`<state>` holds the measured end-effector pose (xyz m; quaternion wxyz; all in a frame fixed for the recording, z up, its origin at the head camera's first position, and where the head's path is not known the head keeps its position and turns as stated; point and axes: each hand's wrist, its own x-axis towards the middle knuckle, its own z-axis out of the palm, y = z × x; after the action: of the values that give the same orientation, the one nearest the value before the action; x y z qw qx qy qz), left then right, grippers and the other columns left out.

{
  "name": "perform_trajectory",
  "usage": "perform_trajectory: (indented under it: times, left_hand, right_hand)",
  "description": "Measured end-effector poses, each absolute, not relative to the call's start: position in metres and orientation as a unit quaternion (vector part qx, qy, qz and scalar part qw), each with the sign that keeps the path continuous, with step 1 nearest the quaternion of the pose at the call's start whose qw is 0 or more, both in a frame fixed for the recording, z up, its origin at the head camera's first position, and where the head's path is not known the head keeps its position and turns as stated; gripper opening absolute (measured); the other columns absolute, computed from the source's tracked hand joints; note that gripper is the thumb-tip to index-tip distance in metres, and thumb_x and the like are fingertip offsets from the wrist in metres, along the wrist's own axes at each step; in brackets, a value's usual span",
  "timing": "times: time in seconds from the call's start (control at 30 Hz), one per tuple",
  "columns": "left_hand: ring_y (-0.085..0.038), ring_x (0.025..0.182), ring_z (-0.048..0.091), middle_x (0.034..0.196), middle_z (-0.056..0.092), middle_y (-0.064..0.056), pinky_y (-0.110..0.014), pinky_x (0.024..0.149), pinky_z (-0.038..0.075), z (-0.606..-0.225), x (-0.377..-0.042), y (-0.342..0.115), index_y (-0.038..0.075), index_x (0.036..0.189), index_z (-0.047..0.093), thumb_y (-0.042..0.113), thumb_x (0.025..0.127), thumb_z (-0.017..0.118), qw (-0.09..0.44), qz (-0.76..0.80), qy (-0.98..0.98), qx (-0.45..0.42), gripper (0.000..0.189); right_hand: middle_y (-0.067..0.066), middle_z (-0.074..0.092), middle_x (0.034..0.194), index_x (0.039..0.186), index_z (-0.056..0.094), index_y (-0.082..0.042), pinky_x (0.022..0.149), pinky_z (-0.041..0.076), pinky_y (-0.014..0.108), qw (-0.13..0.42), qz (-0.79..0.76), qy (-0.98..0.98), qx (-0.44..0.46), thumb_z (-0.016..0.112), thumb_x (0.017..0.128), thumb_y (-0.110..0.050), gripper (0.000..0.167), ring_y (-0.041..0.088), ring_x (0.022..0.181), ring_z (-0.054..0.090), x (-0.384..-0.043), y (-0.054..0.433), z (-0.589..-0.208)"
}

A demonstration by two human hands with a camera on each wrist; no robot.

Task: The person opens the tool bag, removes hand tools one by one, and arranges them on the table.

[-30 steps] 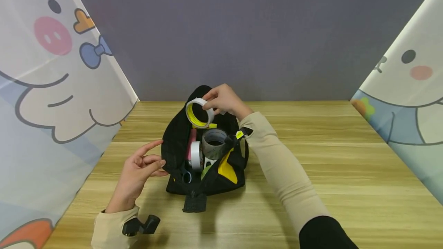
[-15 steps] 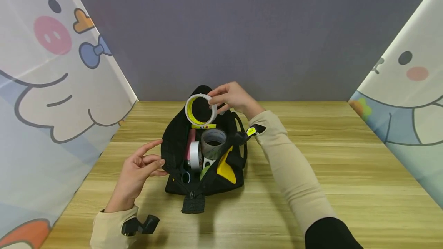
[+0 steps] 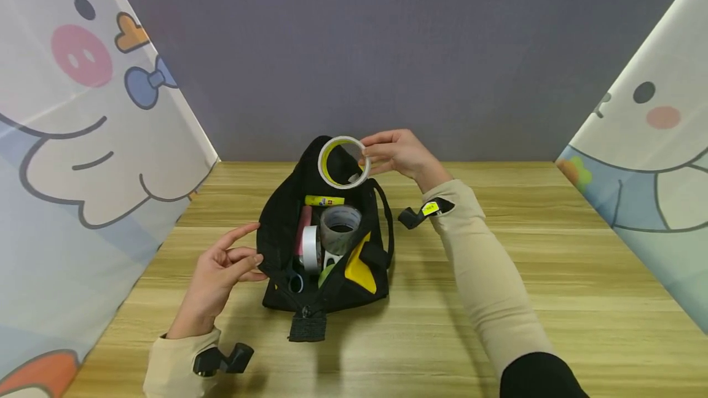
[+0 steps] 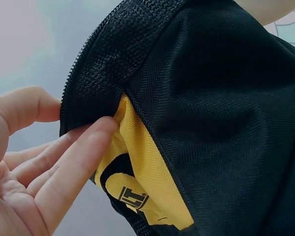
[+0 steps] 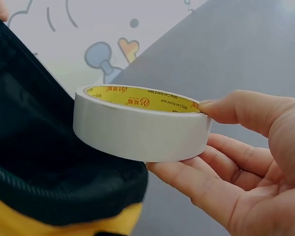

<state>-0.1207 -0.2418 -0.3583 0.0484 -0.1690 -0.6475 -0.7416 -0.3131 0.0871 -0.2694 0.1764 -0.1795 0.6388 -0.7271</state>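
Observation:
Above the far end of a black-and-yellow tool bag [image 3: 276,235], my right hand [image 3: 401,155] pinches a roll of white tape [image 5: 142,130] with a yellow printed core. Thumb and fingers grip one side of the roll, which hangs apart from the bag's contents. At the bag's left side, my left hand [image 3: 218,275] pinches the zippered edge [image 4: 83,93], its fingers lying along the yellow panel [image 4: 147,167]. Inside the unzipped bag are a wide clear tape roll [image 3: 338,238], a second white tape roll [image 3: 311,249], a yellow tube [image 3: 324,200] and a pink item [image 3: 304,226].
Blue scissor-like handles [image 3: 295,282] and a green round item [image 3: 326,274] sit near the bag's front. A strap loop [image 3: 387,217] stands on its right side. The wooden table [image 3: 525,263] meets a grey wall [image 3: 354,54], with cartoon-printed sheets on both sides.
My right hand has drawn back to the right and slightly up with the white tape roll, baring the yellow tube more. My left hand stays at the bag's edge.

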Motion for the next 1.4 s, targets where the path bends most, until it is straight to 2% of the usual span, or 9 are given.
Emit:
perform_trajectory:
  times: [0.13, 0.33, 0.53, 0.9, 1.07, 1.4]
  left_hand:
    - [-0.014, 0.075, 0.069, 0.089, 0.074, -0.003, -0.038, 0.063, 0.062, -0.359, -0.122, -0.241, 0.004, 0.14, 0.054, -0.02, 0.092, 0.054, 0.047, -0.743, -0.645, -0.172, 0.054]
    - [-0.013, 0.075, 0.069, 0.089, 0.074, -0.002, -0.037, 0.063, 0.062, -0.359, -0.122, -0.242, 0.005, 0.14, 0.055, -0.02, 0.091, 0.053, 0.047, -0.743, -0.644, -0.174, 0.055]
    - [-0.012, 0.075, 0.069, 0.089, 0.075, -0.002, -0.036, 0.062, 0.062, -0.36, -0.122, -0.243, 0.009, 0.138, 0.057, -0.021, 0.091, 0.053, 0.045, -0.746, -0.64, -0.18, 0.056]
    - [-0.012, 0.077, 0.069, 0.09, 0.075, -0.003, -0.039, 0.063, 0.062, -0.361, -0.121, -0.245, 0.007, 0.14, 0.056, -0.021, 0.092, 0.052, 0.045, -0.748, -0.635, -0.187, 0.056]
    - [-0.012, 0.077, 0.069, 0.09, 0.075, -0.003, -0.039, 0.063, 0.062, -0.361, -0.12, -0.245, 0.006, 0.14, 0.055, -0.021, 0.092, 0.053, 0.044, -0.747, -0.638, -0.184, 0.056]
    - [-0.013, 0.077, 0.069, 0.09, 0.075, -0.003, -0.037, 0.063, 0.062, -0.36, -0.119, -0.245, 0.007, 0.14, 0.055, -0.02, 0.092, 0.054, 0.045, -0.743, -0.643, -0.179, 0.056]
  right_hand:
    - [0.014, 0.071, 0.088, 0.109, 0.07, 0.003, 0.073, 0.063, 0.044, 0.176, -0.743, 0.623, -0.17, 0.059, 0.095, 0.007, 0.018, 0.026, 0.081, 0.073, -0.315, 0.101, -0.272]
    - [0.011, 0.073, 0.084, 0.095, 0.075, -0.006, 0.072, 0.063, 0.042, 0.167, -0.764, 0.604, -0.153, 0.058, 0.096, 0.007, 0.022, 0.024, 0.079, 0.073, -0.315, 0.123, -0.274]
    - [0.012, 0.073, 0.084, 0.095, 0.074, -0.007, 0.072, 0.063, 0.041, 0.155, -0.774, 0.598, -0.138, 0.057, 0.097, 0.006, 0.022, 0.023, 0.079, 0.073, -0.318, 0.142, -0.277]
    - [0.012, 0.071, 0.084, 0.092, 0.074, -0.006, 0.071, 0.063, 0.04, 0.14, -0.79, 0.59, -0.089, 0.055, 0.098, 0.005, 0.022, 0.023, 0.078, 0.073, -0.32, 0.167, -0.29]
    - [0.011, 0.072, 0.088, 0.094, 0.072, -0.007, 0.074, 0.063, 0.038, 0.124, -0.797, 0.587, -0.069, 0.053, 0.099, 0.005, 0.023, 0.024, 0.084, 0.073, -0.321, 0.179, -0.302]
    - [0.012, 0.072, 0.082, 0.097, 0.065, -0.003, 0.068, 0.063, 0.034, 0.098, -0.844, 0.528, -0.017, 0.05, 0.1, 0.008, 0.019, 0.023, 0.079, 0.073, -0.331, 0.191, -0.34]
